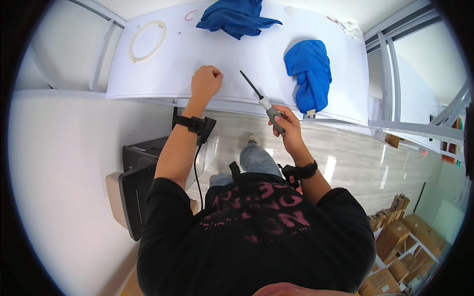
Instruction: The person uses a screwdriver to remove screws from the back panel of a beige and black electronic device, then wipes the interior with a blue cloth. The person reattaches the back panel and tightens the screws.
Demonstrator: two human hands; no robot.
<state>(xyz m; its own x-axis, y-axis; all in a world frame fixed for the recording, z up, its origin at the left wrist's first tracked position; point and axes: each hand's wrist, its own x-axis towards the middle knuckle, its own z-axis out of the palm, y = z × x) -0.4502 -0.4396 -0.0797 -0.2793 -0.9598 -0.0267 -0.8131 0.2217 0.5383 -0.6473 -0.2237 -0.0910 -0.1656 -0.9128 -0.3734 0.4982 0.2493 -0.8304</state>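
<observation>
My right hand (288, 122) is closed around the grey and white handle of a screwdriver (267, 105), held at the table's front edge. Its dark shaft points up and left over the white table (237, 61). Closer to the left, my left hand (206, 81) is curled into a fist over the tabletop; the inside of the fist is hidden, so whether it holds anything does not show. A crumpled blue cloth (311, 74) lies just beyond my right hand, at the right. Another blue cloth (237, 18) is bunched up at the table's far side.
A cream-coloured ring (148, 41) and a thin red loop (190, 15) lie at the table's far left. Grey metal frames (390, 79) border its right side. Below left stands a black case (137, 200). Cardboard boxes (392, 241) fill shelving at the lower right.
</observation>
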